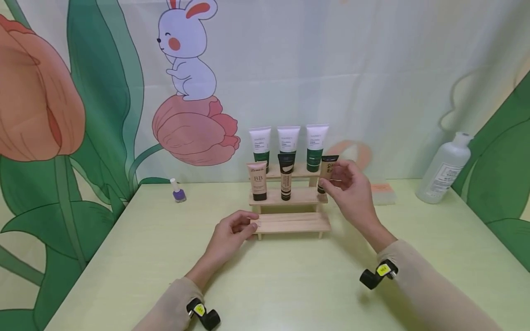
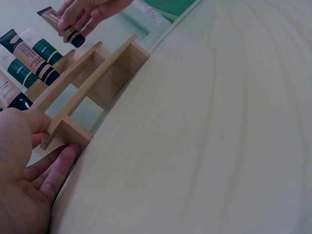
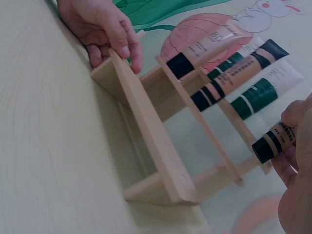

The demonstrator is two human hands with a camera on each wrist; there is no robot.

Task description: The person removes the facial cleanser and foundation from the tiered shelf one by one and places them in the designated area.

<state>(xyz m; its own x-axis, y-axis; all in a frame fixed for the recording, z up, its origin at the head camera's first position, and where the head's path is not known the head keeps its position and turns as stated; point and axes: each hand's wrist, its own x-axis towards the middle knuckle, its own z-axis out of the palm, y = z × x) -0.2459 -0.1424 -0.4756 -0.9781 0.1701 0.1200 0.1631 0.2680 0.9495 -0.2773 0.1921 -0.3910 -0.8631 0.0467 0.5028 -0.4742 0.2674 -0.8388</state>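
My right hand (image 1: 353,194) pinches a small tan and black cosmetic tube (image 1: 329,168), cap down, at the right end of the middle tier of a wooden three-step rack (image 1: 290,223). In the right wrist view the tube's black cap (image 3: 265,149) shows below the fingers; whether it touches the tier I cannot tell. At the rack's lowest step, my left hand (image 1: 231,233) grips the left end between thumb and fingers. On the middle tier stand a pink BB cream tube (image 1: 258,180) and a black-topped tan tube (image 1: 286,178). Three white and green tubes, including one (image 1: 314,147), stand on the top tier.
Left of the rack is a purple nail polish bottle (image 1: 178,191) with a white cap. At the right stand a large white bottle (image 1: 444,169) and a low orange-topped box (image 1: 383,194). A printed curtain (image 1: 290,69) hangs behind the table (image 1: 290,285).
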